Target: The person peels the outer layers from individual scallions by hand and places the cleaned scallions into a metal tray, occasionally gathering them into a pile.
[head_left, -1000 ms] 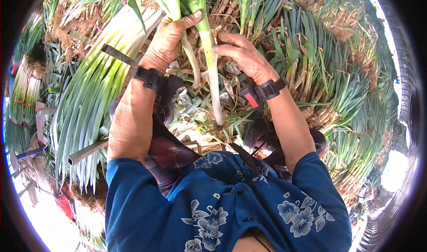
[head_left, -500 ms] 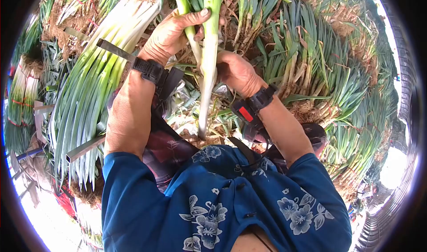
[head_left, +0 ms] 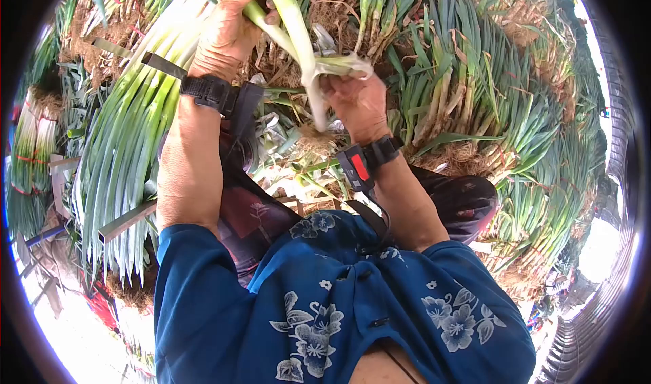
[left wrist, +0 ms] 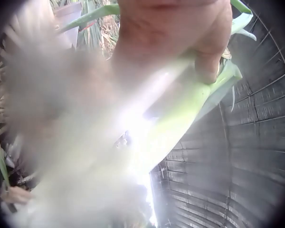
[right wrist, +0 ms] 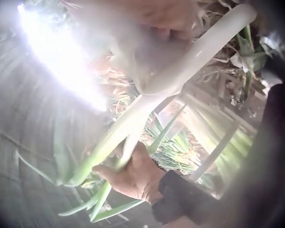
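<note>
In the head view my left hand [head_left: 227, 35] grips two long scallions [head_left: 290, 21] high up, near their green part. Their pale lower stems slant down toward my lap. My right hand [head_left: 358, 106] pinches a whitish strip of outer skin [head_left: 342, 64], which stands out sideways from the stem. Below that strip the white root end [head_left: 317, 109] hangs free. The right wrist view shows the smooth white stem [right wrist: 204, 52] across the picture, with the left hand [right wrist: 135, 175] around the scallions farther off. Blur covers much of the left wrist view, where the left hand [left wrist: 175, 28] holds a green stalk [left wrist: 180, 111].
Cleaned scallions [head_left: 132, 116] lie in a thick pile at my left, beside a metal bar [head_left: 127, 221]. Bundles of uncleaned scallions [head_left: 461, 79] are heaped at my right. Peeled scraps [head_left: 285, 177] litter the ground between my legs. A dark ribbed sheet [left wrist: 232, 137] rises beyond.
The left hand has moved up and left with the scallions. My right hand went from beside the stem to pulling a strip of skin away from it, toward the right.
</note>
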Tool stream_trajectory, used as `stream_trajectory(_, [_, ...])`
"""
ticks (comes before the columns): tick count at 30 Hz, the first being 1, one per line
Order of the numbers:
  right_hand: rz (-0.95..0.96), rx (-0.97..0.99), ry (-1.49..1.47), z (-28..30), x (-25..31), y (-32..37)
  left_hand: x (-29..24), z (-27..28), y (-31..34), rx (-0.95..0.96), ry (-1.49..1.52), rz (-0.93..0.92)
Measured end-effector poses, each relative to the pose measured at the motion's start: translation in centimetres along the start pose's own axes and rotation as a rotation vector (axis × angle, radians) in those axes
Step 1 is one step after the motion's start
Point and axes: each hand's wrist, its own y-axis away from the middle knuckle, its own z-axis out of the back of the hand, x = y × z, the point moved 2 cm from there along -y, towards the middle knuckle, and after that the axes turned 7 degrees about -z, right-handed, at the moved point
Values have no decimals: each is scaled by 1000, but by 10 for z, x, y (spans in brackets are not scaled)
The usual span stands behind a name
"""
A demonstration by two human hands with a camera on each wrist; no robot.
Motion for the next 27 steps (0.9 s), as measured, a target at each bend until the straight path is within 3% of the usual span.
stream_trajectory(1, [11, -61, 27, -4, 9, 2, -3, 2, 1, -22, -15, -13])
stream_trajectory(3, [-34, 134, 44, -21, 21, 4, -6, 7, 2, -64, -42, -36])
stream_trajectory(4, [2, 127, 35, -20, 25, -1, -7, 11, 2, -109, -81, -34])
stream_trajectory(7, [-181, -8, 24, -16, 25, -13, -10, 19, -3, -212, -162, -65])
stream_trajectory(8, [-188, -120, -62, -6, 20, -22, -2, 44, -14, 81, -6, -89])
stream_trajectory(10, [-199, -36, 142, 6, 17, -25, 0, 52, -13, -12, -7, -92])
stream_trajectory(11, [-309, 5, -57, 24, 12, -35, 0, 57, -12, -58, -34, -103])
stream_trajectory(13, [-150, -114, 377, 45, 14, -32, -1, 68, -12, -151, -30, -94])
stream_trajectory(15, [-84, -192, 113, 82, 19, -36, -12, 70, -12, -211, -34, -155])
stream_trajectory(17, [-73, -365, 34, 101, 35, -25, -21, 83, -9, -418, -49, -188])
stream_trajectory(19, [-69, -557, -99, 158, 72, -25, -28, 98, -5, -508, -85, -248])
stream_trajectory(20, [-116, -153, -255, 193, 91, -14, -31, 92, 4, -526, -125, -183])
stream_trajectory(22, [-109, -233, -168, 229, 141, -3, -25, 78, 16, -559, -284, -135])
stream_trajectory(23, [-20, -500, -57, 247, 163, 0, -13, 72, 20, -455, -510, -200])
stream_trajectory(24, [32, -780, 74, 264, 185, 4, -3, 69, 23, -481, -362, -160])
stream_trajectory(26, [227, -865, 105, 309, 227, 4, 3, 50, 20, -514, -185, -133])
stream_trajectory(27, [-75, -1003, 118, 306, 235, 13, 5, 42, 24, -525, -195, -118])
